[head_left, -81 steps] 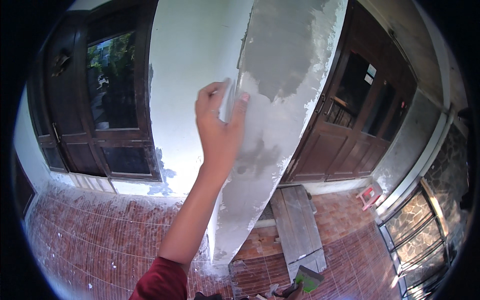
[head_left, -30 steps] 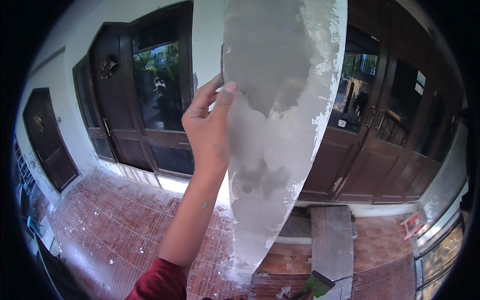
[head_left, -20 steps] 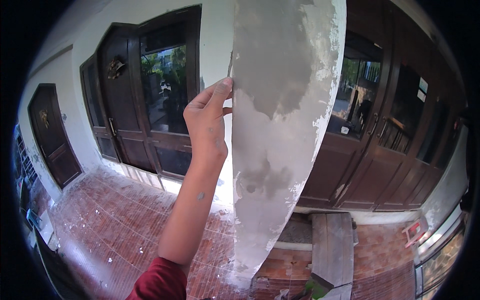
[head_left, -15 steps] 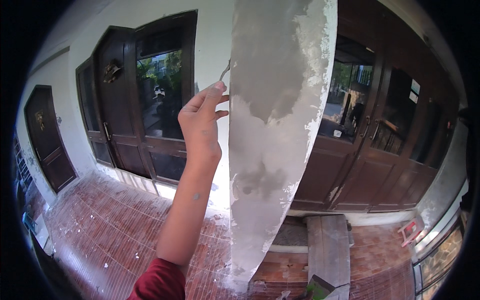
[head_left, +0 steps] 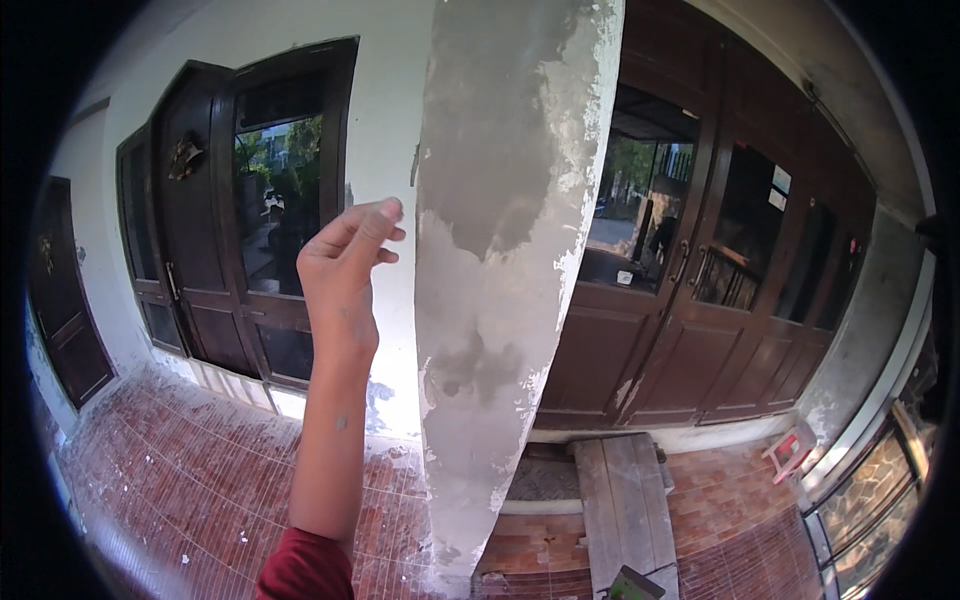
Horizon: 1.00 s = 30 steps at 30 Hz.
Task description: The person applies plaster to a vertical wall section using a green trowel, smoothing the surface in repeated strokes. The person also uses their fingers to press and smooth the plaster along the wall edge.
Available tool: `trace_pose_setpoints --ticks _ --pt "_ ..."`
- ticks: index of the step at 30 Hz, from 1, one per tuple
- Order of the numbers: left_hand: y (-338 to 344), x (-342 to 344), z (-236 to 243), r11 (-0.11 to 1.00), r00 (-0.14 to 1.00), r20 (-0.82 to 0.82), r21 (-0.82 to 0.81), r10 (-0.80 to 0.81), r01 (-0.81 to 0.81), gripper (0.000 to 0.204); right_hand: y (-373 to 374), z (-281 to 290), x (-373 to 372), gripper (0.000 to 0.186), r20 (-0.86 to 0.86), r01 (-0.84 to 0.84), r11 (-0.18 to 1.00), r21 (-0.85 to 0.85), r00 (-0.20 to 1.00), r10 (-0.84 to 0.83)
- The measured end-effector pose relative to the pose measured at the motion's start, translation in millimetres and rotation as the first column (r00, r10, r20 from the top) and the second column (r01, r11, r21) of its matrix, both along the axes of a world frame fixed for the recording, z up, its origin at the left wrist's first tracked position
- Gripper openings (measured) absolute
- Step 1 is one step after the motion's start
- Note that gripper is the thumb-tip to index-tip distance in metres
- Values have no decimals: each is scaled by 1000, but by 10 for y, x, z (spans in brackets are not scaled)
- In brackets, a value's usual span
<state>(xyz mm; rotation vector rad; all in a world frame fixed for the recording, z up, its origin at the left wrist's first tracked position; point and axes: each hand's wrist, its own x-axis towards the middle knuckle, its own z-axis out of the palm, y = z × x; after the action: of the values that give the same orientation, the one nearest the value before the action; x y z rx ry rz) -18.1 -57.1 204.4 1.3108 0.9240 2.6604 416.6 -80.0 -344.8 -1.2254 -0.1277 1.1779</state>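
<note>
My left hand is raised left of a grey plastered column, its fingers curled in and the thumb pressed toward them. Whatever may lie between the fingertips is hidden or too small to name. A small gap parts the fingertips from the column's left edge. Just above them, a thin dark strip shows along that edge; the hand is apart from it. Darker, damp-looking patches and rough white edges mark the plaster. Grey spots dot my wrist and forearm, and a maroon sleeve covers the upper arm. My right hand is out of view.
Dark wooden doors with glass panes stand behind on the left, and brown double doors on the right. A grey plank bench stands right of the column's foot. A red stool is farther right. White bits litter the red tiled floor.
My left hand has come down and away from the column's edge and the thin strip that it was touching or nearly touching. The view has shifted, so the column stands farther left.
</note>
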Motion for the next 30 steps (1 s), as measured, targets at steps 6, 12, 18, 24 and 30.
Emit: trace_pose_setpoints --ticks 6,12,18,24,30 --pt "-179 41 -70 985 972 -217 -166 -90 54 12 39 -18 -20 49 7 18 1000 10 1000 -18" --pt "-348 83 -110 930 865 -480 -365 -148 -43 11 128 -95 -99 54 201 38 997 -61 979 -25" --pt "-219 -101 153 943 972 -224 -301 75 -142 29 44 153 -257 56 29 -74 996 46 997 73" --pt "277 -168 433 980 996 -85 -196 -39 22 43 64 172 -233 52 39 -78 996 34 996 77" --pt "335 -192 491 982 997 -64 -177 49 -60 36 152 -126 -105 50 6 25 1000 -18 1000 -25"
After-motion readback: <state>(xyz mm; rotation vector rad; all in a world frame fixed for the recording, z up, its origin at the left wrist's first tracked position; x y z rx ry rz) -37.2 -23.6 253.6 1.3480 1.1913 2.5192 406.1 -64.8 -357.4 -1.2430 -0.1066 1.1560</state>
